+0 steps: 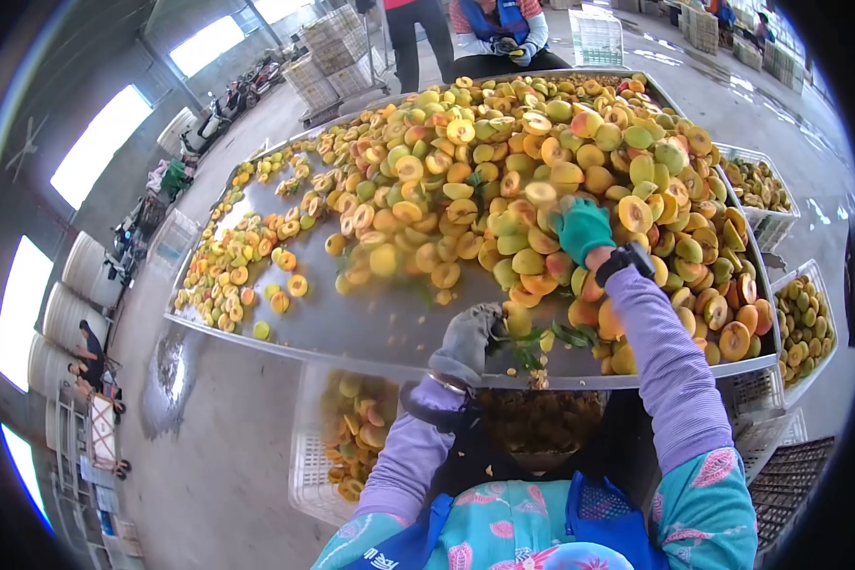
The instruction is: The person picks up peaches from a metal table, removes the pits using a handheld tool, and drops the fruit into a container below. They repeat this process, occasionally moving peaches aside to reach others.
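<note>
As I look down past my patterned teal top [503, 522], my two purple sleeves [670, 366] stretch over a metal table [342, 332]. Below its near edge, a white crate [306, 475] on the left holds pieces of fruit. My left hand [465, 344], in a grey glove, is at that near edge with fingers curled; I cannot tell whether they hold anything. Just to its right lie green leaves [572, 334]. Farther in, my right hand [584, 231], in a green glove, touches a large heap of yellow, green and reddish fruit [503, 228], much of it halved; I cannot tell whether it grips a piece. The heap covers the table's middle, right and far parts, while a looser scatter of fruit [237, 271] lies at the left. Beside the table on the right, two crates [771, 226] hold more. Past the far edge, a seated person [499, 21] in gloves holds both hands together. Stacked crates [337, 43] and parked scooters [204, 123] stand farther left, near bright windows [100, 142].
</note>
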{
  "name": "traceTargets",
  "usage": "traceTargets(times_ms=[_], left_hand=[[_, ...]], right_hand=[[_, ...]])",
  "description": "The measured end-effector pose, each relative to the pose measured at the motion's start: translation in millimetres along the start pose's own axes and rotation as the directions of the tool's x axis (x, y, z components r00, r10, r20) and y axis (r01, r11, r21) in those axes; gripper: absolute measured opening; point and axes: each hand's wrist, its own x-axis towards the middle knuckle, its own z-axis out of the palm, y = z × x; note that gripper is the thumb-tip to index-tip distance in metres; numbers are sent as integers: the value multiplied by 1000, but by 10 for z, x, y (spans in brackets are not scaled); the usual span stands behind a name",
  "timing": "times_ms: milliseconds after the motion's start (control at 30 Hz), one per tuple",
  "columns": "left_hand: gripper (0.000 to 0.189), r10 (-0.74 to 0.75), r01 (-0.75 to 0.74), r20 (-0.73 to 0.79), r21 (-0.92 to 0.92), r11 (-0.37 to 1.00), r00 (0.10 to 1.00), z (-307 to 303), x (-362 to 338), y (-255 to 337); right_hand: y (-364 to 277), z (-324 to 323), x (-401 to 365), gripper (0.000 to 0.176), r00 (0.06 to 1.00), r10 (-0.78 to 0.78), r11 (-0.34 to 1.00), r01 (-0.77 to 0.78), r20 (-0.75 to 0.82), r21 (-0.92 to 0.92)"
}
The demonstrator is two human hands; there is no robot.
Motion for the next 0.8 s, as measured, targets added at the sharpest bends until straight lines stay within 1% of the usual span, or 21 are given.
traceTargets(times_ms=[67,100,133,167,200,233,267,300,333,367,400,433,500,533,567,600,633,667,733,767,800], left_hand=[[24,-180,173,-47,-122,977,983,-18,-61,92],[24,48,-46,-7,143,989,999,-62,-54,7],[24,272,-263,34,389,883,962,-106,-48,-80],[24,418,-414,117,519,748,901,-123,-37,-128],[23,380,-389,147,595,703,913,-135,-35,-262],[22,342,-368,177,666,649,923,-146,-31,-393],[21,302,-352,206,730,585,931,-157,-25,-520],[20,201,-311,239,796,519,950,-184,11,-753],[19,217,-340,262,750,567,940,-185,23,-722],[18,233,-368,285,699,613,930,-185,35,-683],[17,248,-393,308,645,655,919,-185,53,-652],[17,375,-536,383,617,576,844,-211,22,-472],[19,96,-368,388,728,579,917,-103,-98,-235],[22,-298,-79,264,854,514,917,-21,-98,-145],[19,-354,114,200,709,696,913,5,-181,-47],[15,-416,293,146,506,811,898,6,-175,57],[13,-490,452,105,260,853,865,25,-173,82],[13,-483,407,109,399,822,869,57,-195,3],[15,-452,275,120,649,710,884,121,-151,-116],[19,-308,159,198,538,828,931,188,-227,-79],[21,-307,151,262,483,862,915,181,-208,-130]], right_hand=[[-155,-56,-204,36,998,-64,998,63,-16,-31],[-205,-89,-277,32,995,-96,995,96,-33,-16],[-339,-215,-375,32,994,-77,988,87,-78,126],[-480,-350,-498,32,992,-53,962,82,-117,260],[-599,-471,-610,32,988,-18,919,78,-154,387],[-698,-554,-708,38,991,129,845,-126,30,519],[-799,-608,-822,41,949,204,619,-315,240,719],[-893,-647,-943,44,868,208,319,-496,451,808],[-964,-658,-1071,47,760,139,-16,-639,634,769],[-999,-649,-1201,47,710,105,-101,-689,696,718],[-923,-386,-1245,46,774,140,11,-625,617,781],[-851,-134,-1284,46,829,174,129,-554,532,822],[-630,148,-1385,43,808,169,317,-587,565,745],[-656,157,-1470,43,822,195,296,-570,536,767],[-683,166,-1559,43,834,221,276,-551,506,788],[-780,-182,-1542,43,820,255,120,-553,512,825],[-868,-424,-1506,43,805,284,-37,-533,520,845],[-916,-457,-1478,47,811,293,-74,-508,506,858],[-1032,-625,-1517,47,838,120,179,-546,533,818],[-1032,-419,-1550,49,853,128,564,-483,507,670],[-1013,-362,-1573,49,842,134,515,-509,522,690]])
